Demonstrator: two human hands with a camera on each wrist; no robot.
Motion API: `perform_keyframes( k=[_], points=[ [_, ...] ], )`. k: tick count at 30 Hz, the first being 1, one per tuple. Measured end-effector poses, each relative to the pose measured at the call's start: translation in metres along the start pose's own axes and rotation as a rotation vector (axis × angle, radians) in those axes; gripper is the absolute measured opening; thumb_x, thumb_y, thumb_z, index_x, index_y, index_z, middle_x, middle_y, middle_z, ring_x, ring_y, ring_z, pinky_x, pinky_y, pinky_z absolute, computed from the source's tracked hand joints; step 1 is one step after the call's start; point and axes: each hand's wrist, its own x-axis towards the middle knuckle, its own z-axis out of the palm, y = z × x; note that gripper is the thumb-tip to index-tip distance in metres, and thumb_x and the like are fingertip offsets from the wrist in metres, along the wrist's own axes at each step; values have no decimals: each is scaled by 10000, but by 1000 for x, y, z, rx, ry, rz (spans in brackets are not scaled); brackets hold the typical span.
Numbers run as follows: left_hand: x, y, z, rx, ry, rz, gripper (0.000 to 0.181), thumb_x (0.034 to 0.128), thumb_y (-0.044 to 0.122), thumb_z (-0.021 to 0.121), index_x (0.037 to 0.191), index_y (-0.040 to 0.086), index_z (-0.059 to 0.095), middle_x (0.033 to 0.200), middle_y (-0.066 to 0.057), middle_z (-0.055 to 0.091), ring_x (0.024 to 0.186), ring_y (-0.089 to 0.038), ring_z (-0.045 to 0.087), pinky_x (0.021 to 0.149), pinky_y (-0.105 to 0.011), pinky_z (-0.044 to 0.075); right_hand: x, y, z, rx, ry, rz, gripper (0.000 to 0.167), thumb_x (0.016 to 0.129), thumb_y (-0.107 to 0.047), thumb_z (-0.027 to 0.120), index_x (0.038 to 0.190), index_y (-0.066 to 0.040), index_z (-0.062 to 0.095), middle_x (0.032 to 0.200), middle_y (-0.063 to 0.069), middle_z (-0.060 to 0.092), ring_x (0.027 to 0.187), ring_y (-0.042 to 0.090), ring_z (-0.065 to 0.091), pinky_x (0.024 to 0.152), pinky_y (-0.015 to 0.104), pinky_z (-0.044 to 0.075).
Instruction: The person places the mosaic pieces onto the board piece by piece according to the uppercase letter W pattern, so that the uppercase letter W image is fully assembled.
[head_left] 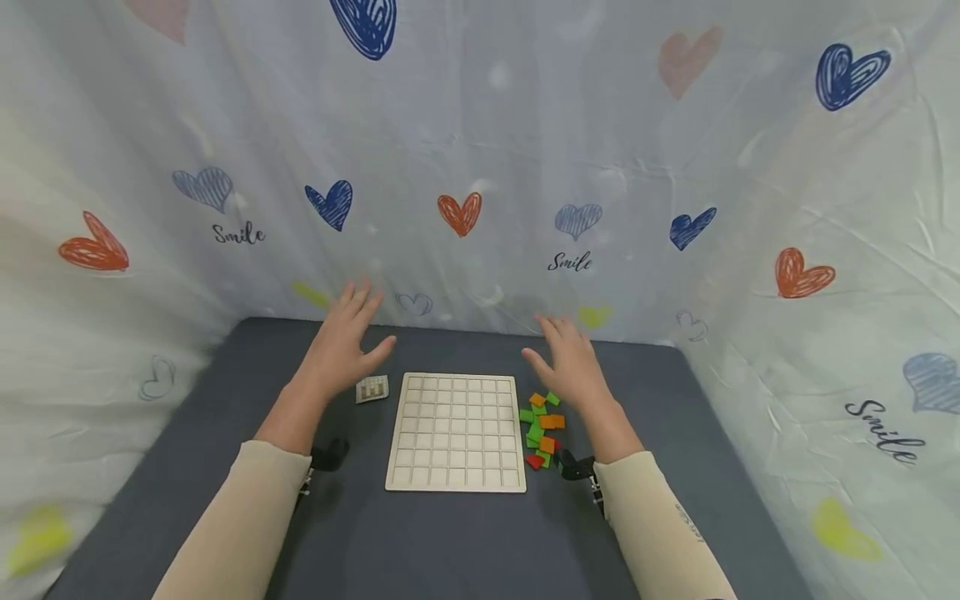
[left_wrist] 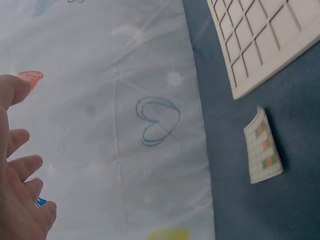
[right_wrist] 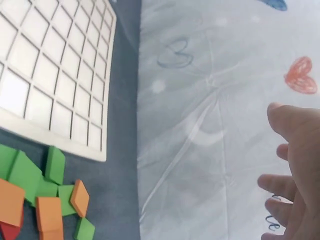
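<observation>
Head view: left hand (head_left: 341, 350) and right hand (head_left: 576, 367) hover empty, fingers extended. Grid board (head_left: 458, 426) lies on the desk (head_left: 465, 550); coloured tiles (head_left: 536, 432) at its 3 o'clock, patterned card (head_left: 372, 389) at 10 o'clock. Preferably pinch tiles singly, by opposite edges.

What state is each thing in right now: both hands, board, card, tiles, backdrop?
Left hand: open, raised, holding nothing
Right hand: open, raised, holding nothing
Grid board: flat on the dark table, squares unfilled
Pattern card: lying pattern side up, slightly curled
Coloured tiles: loose beside the board, some overlapping
Backdrop sheet: hanging, wrinkled
</observation>
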Motion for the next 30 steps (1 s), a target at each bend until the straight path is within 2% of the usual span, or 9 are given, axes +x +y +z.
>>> perform_keyframes(
  k=[7,13,19,23,26,30],
  points=[
    [-26,7,17,-91,-11,-4,823,962,323,721,1619,53,306,1682,-178,186,1558,-383,33,1162,-662,177,-22,0,5,78,-9,-2,623,1013,-307,663,1540,-42,461,1565,205,423,1503,406,267,1156,626,248],
    [-44,10,30,-193,10,-29,837,937,297,752,1624,94,319,1693,-129,177,1568,-318,31,1141,-681,206,-36,0,5,154,9,0,560,990,-262,699,1481,-40,545,1497,186,515,1478,414,317,1141,616,288],
    [-59,11,43,-244,69,2,817,919,236,757,1609,76,350,1662,-163,255,1547,-374,140,1113,-696,245,-43,-5,5,214,25,50,531,996,-256,690,1478,-76,562,1505,171,512,1464,400,351,1129,626,301],
    [-68,10,56,-282,98,24,790,901,174,763,1581,32,387,1618,-213,318,1490,-440,256,1080,-699,293,-48,-4,7,235,50,94,508,994,-241,692,1466,-90,579,1478,166,533,1395,389,447,1088,620,364],
    [-76,7,68,-291,90,3,761,905,152,759,1566,19,407,1595,-224,347,1449,-454,319,1055,-692,333,-52,0,10,241,69,119,487,988,-223,702,1444,-84,601,1438,160,563,1328,379,513,1053,605,410],
    [-87,0,82,-289,78,-44,732,901,133,764,1546,14,439,1571,-225,385,1422,-462,360,1037,-695,354,-55,6,15,251,78,144,464,991,-221,701,1425,-82,618,1420,161,570,1307,382,528,1036,603,425]
  ],
)
